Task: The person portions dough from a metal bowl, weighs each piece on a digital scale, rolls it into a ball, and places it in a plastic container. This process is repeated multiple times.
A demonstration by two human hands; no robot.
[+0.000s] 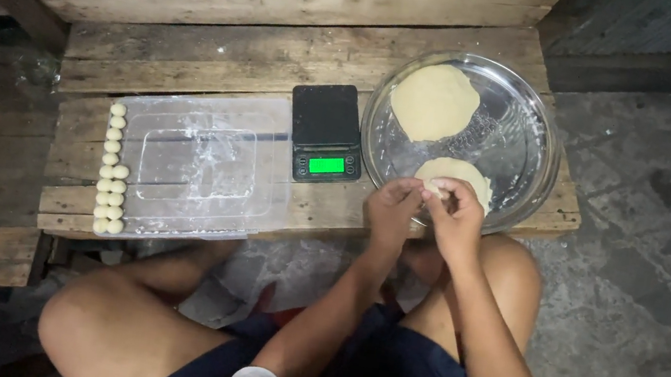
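My left hand (391,209) and my right hand (453,214) meet at the near rim of a round metal tray (533,130). Both pinch a small piece of pale dough (439,192) pulled from a flat dough slab (456,174) lying at the tray's near side. A second, larger flat dough slab (433,102) lies at the tray's far left. A black digital scale (325,132) with a lit green display stands just left of the tray.
A clear plastic lid (204,166) lies left of the scale. Several small dough balls (113,171) sit in rows along its left edge. All rest on a low wooden pallet table (222,54). My bare knees are below, concrete floor at right.
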